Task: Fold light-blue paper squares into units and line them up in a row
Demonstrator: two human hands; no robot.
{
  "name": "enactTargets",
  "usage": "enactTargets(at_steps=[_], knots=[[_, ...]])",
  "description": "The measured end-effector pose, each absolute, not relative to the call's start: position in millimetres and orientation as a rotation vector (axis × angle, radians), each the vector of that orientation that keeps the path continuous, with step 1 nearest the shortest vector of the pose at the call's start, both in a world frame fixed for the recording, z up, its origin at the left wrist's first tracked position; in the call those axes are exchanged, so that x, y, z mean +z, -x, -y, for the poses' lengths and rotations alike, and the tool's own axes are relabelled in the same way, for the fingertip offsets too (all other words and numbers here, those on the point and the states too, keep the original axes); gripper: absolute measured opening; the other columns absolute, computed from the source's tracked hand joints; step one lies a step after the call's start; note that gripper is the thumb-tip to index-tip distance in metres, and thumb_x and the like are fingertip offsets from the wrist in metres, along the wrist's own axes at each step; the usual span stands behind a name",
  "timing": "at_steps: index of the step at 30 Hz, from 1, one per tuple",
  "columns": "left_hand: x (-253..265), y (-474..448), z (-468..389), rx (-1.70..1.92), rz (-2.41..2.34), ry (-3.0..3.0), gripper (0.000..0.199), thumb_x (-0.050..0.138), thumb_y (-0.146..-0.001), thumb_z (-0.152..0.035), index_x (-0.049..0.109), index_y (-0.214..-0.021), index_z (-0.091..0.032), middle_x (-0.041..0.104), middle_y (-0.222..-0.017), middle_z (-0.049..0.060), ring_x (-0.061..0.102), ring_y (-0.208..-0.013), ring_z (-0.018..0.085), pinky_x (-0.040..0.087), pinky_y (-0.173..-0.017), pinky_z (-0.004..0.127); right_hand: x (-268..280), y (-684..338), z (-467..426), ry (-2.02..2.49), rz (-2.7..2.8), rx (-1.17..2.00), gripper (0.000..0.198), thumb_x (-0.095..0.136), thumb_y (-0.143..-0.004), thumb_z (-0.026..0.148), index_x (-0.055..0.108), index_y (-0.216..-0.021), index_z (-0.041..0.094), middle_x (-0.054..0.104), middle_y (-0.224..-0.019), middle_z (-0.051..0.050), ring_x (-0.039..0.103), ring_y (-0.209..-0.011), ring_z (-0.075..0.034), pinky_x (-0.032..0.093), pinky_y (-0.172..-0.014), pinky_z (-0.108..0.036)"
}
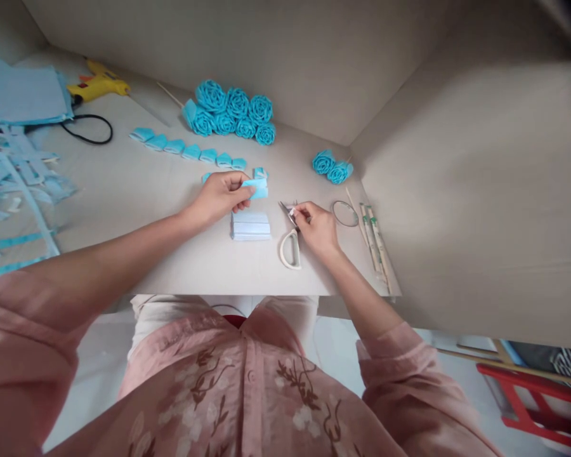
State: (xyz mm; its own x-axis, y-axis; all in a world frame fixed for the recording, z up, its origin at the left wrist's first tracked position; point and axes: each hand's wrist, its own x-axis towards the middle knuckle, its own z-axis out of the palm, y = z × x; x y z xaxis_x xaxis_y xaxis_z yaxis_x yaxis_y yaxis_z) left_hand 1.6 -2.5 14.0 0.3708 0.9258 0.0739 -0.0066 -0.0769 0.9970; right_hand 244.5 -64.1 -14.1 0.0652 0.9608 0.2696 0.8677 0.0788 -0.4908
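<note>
My left hand [226,193] is closed in a pinch on a folded piece of light-blue crepe paper [258,188]. Just beyond it lies another small folded blue piece [261,172]. White-handled scissors [290,249] rest on the table, blades pointing away from me. Over them is my right hand [316,227], thumb and fingers pinched together; a tiny pale bit shows at the fingertips, too small to name. The hand hides part of the scissors. Between both hands, closer to me, sits a stack of pale-blue paper strips [250,226].
Behind stand several blue paper roses [226,111] and a row of folded petals [181,150]. Two more roses [332,167], a wire ring [345,213] and wrapped sticks [375,238] are right. Left are a yellow glue gun [102,82], paper sheets [21,92] and scraps [19,184].
</note>
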Motion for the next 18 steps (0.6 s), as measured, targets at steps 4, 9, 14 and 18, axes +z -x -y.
enactTargets(at_steps=[4,9,14,18], knots=[[14,-3,4,0.930,-0.880,-1.393,0.014,0.069,-0.077,-0.019,0.059,-0.067,-0.015,0.059,-0.054,-0.002,0.049,-0.046,0.006,0.037,-0.044,0.016,-12,-246,67,1.733,1.725,0.228,0.015,0.057,-0.091,0.033,0.067,-0.089,0.023,0.077,-0.086,-0.004,0.071,-0.080,-0.020,0.053,-0.077,-0.032],[16,-4,6,0.908,-0.859,-1.396,0.014,0.069,-0.078,-0.019,0.060,-0.068,-0.014,0.060,-0.054,-0.002,0.050,-0.047,0.006,0.040,-0.046,0.017,-16,-248,66,1.589,1.515,0.417,0.019,0.052,-0.096,0.040,0.059,-0.098,0.022,0.075,-0.081,-0.002,0.070,-0.069,-0.017,0.053,-0.062,-0.028],[20,-5,8,0.878,-0.863,-1.353,0.013,0.066,-0.080,-0.015,0.060,-0.068,-0.014,0.059,-0.053,-0.002,0.050,-0.047,0.006,0.039,-0.046,0.017,1,-230,72,1.451,1.661,0.177,0.021,0.052,-0.099,0.041,0.063,-0.097,0.024,0.076,-0.089,-0.003,0.071,-0.079,-0.017,0.055,-0.071,-0.030],[23,-5,12,0.833,-0.832,-1.374,0.014,0.064,-0.081,-0.013,0.060,-0.068,-0.014,0.058,-0.052,-0.003,0.050,-0.047,0.006,0.039,-0.046,0.017,27,-209,67,1.149,1.868,-0.193,0.019,0.053,-0.100,0.033,0.069,-0.094,0.026,0.074,-0.088,-0.005,0.069,-0.083,-0.019,0.054,-0.075,-0.035]])
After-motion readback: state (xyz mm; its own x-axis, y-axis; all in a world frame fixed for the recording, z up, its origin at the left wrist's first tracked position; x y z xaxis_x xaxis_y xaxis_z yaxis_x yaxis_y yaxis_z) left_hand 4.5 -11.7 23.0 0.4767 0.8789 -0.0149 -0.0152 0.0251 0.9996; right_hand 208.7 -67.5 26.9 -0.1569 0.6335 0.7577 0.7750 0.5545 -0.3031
